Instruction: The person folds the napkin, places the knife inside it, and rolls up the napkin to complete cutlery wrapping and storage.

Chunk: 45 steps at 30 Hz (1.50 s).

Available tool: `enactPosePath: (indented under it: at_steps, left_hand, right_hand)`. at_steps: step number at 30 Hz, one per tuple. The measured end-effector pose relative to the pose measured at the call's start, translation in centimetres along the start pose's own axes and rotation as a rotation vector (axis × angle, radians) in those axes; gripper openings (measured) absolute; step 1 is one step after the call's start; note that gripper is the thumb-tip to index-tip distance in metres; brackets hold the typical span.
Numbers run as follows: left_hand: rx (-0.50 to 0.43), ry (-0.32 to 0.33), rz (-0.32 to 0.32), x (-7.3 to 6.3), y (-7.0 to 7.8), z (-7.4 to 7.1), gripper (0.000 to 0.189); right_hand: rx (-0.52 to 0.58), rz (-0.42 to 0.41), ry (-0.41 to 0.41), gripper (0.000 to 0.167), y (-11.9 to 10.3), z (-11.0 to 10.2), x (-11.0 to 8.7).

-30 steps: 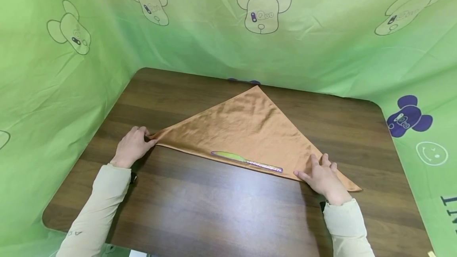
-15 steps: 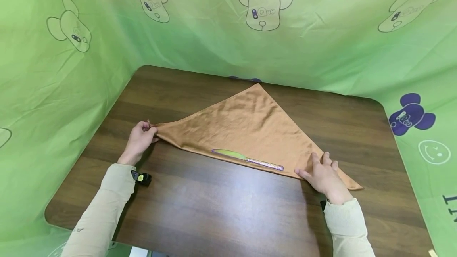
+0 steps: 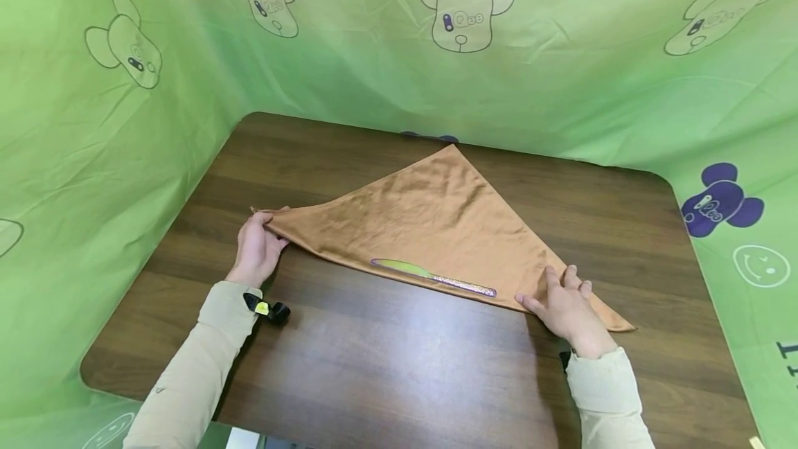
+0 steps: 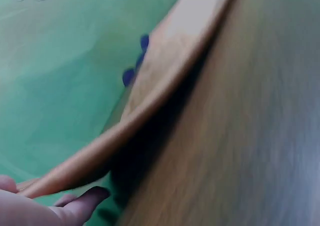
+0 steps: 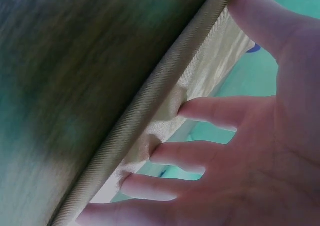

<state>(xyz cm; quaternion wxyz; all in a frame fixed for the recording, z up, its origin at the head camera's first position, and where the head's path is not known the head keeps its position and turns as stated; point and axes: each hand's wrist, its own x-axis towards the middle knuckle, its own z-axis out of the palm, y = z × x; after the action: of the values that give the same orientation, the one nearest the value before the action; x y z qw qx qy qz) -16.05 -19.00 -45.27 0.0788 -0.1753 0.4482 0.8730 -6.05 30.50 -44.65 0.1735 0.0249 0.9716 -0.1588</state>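
A copper-coloured satin cloth point(image 3: 405, 206), folded into a triangle, lies on the wooden table with its peak toward the back. Along its front fold rests a knife point(image 3: 433, 278) with a green blade and a glittery handle. At the left corner my left hand point(image 3: 257, 248) pinches the cloth between thumb and fingers; that corner is raised, and the left wrist view shows a dark gap beneath the fold. My right hand point(image 3: 566, 307) has its fingers spread, fingertips pressing on the cloth near its right corner. The right wrist view shows these fingertips point(image 5: 187, 108) along the folded edge.
The brown wooden table point(image 3: 374, 366) has rounded corners. A green curtain point(image 3: 349, 40) printed with bear heads hangs behind it and at both sides. A wrist strap with a black device point(image 3: 268, 309) sits at the left cuff.
My left hand has raised the cloth's left corner, turned over and moved slightly right and toward the back. The right hand and the knife stay in place on the cloth.
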Motion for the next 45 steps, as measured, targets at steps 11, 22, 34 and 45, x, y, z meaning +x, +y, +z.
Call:
enactPosePath:
  at_steps: [11, 22, 34, 45]
  left_hand:
    - [-0.285, 0.07, 0.049, 0.3, -0.5, 1.3, 0.049]
    - [-0.295, 0.155, 0.135, 0.3, -1.0, 2.2, 0.031]
    - [-0.115, 0.148, 0.235, -0.1, -1.6, 3.6, 0.042]
    - [-0.019, 0.145, 0.417, 0.0, -2.2, 5.5, 0.035]
  right_hand:
    - [0.003, -0.005, 0.0, 0.094, 0.2, 0.1, 0.0]
    - [0.007, 0.003, -0.018, 0.095, 0.1, 0.0, -0.1]
    - [0.021, 0.036, -0.04, 0.097, 0.0, -0.2, -0.2]
    - [0.009, 0.002, -0.009, 0.095, 0.1, 0.1, -0.2]
